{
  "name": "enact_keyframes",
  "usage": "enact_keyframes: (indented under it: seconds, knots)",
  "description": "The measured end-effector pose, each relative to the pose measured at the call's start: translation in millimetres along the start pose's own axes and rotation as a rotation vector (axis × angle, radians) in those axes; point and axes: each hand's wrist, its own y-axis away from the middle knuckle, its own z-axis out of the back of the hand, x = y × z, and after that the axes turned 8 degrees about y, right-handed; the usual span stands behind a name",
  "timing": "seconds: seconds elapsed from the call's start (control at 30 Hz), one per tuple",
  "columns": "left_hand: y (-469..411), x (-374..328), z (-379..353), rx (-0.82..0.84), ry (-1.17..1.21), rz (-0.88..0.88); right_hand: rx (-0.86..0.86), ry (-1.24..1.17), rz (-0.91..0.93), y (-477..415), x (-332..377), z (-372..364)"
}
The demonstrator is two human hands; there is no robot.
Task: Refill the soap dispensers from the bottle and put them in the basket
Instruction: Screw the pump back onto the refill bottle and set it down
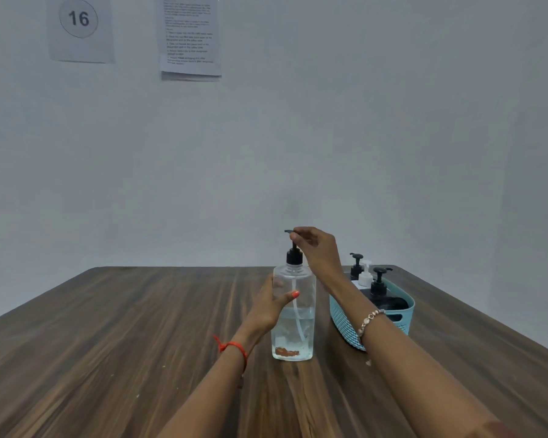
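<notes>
both forearms reach in from the bottom of the frame toward its centre. the left hand (268, 306) comes up from lower centre with a red thread at the wrist; its fingers wrap round the far side of the clear soap bottle (293, 314) and the thumb, nail painted coral, presses the near face at mid height. the right hand (317, 248) arches over from the lower right, a beaded bracelet on its wrist, and bends down at the wrist so that thumb and forefinger pinch the black pump head (293, 245) at the bottle's top. the bottle stands upright on the wooden table (140, 336), just right of centre, roughly half full of clear liquid. just beside it to the right sits a light blue basket (345, 324) holding what look like three dispensers (378, 287), two with black pumps and one white, partly hidden behind the right arm.
</notes>
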Motion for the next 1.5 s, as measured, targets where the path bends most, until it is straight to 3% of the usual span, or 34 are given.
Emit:
enact_keyframes:
  seconds: [0.33, 0.53, 0.77, 0.93, 1.07, 1.3, 1.5]
  knots:
    - [1, 2, 1, 0.012, 0.027, -0.010, 0.365, -0.109, -0.118, -15, -9, 10]
    - [1, 3, 2, 0.023, 0.049, -0.015, 0.435, -0.108, -0.127, -15, -11, 13]
    - [5, 8, 7, 0.082, 0.168, -0.046, 0.079, 0.064, -0.305, 30, -38, 16]
    - [14, 33, 4, -0.027, 0.148, -0.080, 0.109, 0.051, -0.335, 82, -57, -1]
    - [18, 43, -3, -0.113, 0.063, -0.098, 0.106, 0.228, -0.285, 97, -64, -11]
    - [-19, 39, 2, -0.149, 0.079, -0.129, 0.082, 0.302, -0.298, 53, -69, -17]
    - [-114, 41, 5, -0.136, 0.070, -0.126, 0.007, 0.304, -0.464, -50, -88, -27]
